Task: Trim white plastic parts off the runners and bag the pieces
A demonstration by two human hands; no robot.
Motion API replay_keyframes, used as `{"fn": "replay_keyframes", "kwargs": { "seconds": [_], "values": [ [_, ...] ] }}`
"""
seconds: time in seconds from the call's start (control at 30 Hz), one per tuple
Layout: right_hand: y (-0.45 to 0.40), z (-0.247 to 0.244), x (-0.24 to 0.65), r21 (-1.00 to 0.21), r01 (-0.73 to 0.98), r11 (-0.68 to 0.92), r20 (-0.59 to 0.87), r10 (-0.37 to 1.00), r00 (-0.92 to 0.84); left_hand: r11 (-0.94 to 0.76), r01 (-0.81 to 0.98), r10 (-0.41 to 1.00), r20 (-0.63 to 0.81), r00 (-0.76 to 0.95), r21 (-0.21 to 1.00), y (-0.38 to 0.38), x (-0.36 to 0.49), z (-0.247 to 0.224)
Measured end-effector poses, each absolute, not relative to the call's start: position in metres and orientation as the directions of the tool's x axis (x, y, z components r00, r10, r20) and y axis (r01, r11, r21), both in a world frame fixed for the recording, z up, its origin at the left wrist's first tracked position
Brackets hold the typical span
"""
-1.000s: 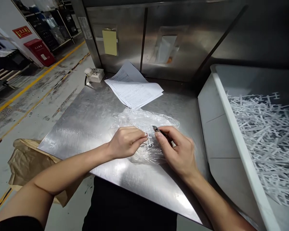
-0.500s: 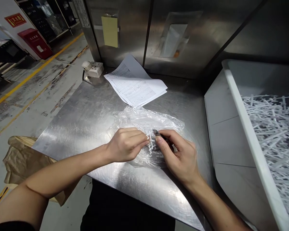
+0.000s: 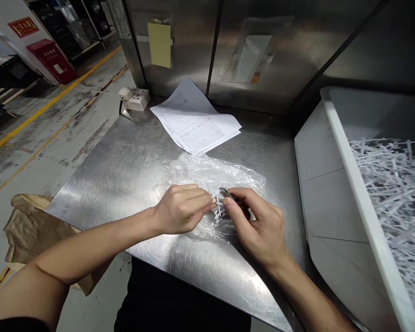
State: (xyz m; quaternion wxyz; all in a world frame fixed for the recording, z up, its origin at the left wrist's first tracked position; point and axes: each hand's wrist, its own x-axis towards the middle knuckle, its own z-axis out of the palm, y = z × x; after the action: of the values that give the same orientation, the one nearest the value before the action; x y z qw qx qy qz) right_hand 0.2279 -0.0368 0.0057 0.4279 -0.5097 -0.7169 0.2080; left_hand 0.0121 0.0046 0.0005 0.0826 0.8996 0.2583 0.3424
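Observation:
My left hand [image 3: 184,208] is closed, pinching a small branched white plastic sprue [image 3: 218,210] between thumb and fingertips. Wrapped in the fingers of my right hand [image 3: 259,223] is a pair of small nippers [image 3: 224,191] with a metal tip and dark handles, mostly hidden by the palm. The metal tip is right beside the upper part of the sprue; whether it touches cannot be made out. Under both hands a crumpled clear plastic bag [image 3: 235,173] lies spread on the steel table [image 3: 124,170], with small white bits on it that are hard to tell apart.
To the right stands a large white bin [image 3: 332,193] heaped with white sprues [image 3: 397,198]. Printed sheets [image 3: 197,120] lie behind the bag, beside a power strip [image 3: 136,99]. A metal wall closes off the back. Brown paper [image 3: 34,230] sits low at the left.
The sprue has tilted slightly between my hands, its lower end swinging a little to the left. Both hands stay in nearly the same place, still gripping.

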Motion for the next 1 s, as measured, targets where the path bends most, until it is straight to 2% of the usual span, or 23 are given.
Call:
{"fn": "replay_keyframes", "kwargs": {
  "seconds": [0.2, 0.37, 0.57, 0.8, 1.0],
  "values": [
    [-0.037, 0.007, 0.227, -0.735, 0.549, 0.399, 0.412, 0.905, -0.106, -0.867, 0.412, 0.494, 0.591, 0.638, 0.281, 0.004, 0.012, -0.001],
    [-0.038, 0.006, 0.227, -0.746, 0.546, 0.382, 0.395, 0.913, -0.099, -0.867, 0.405, 0.495, 0.581, 0.646, 0.289, 0.003, 0.012, -0.004],
    [-0.036, 0.003, 0.227, -0.824, 0.485, 0.292, 0.281, 0.955, -0.098, -0.868, 0.395, 0.496, 0.577, 0.649, 0.302, 0.003, 0.014, -0.006],
    [-0.031, -0.001, 0.229, -0.895, 0.431, 0.119, 0.085, 0.992, -0.098, -0.837, 0.389, 0.546, 0.545, 0.636, 0.384, 0.001, 0.015, -0.010],
    [-0.030, 0.000, 0.229, -0.890, 0.440, 0.116, 0.081, 0.992, -0.098, -0.786, 0.399, 0.610, 0.490, 0.622, 0.472, 0.000, 0.014, -0.011]
  ]
}}
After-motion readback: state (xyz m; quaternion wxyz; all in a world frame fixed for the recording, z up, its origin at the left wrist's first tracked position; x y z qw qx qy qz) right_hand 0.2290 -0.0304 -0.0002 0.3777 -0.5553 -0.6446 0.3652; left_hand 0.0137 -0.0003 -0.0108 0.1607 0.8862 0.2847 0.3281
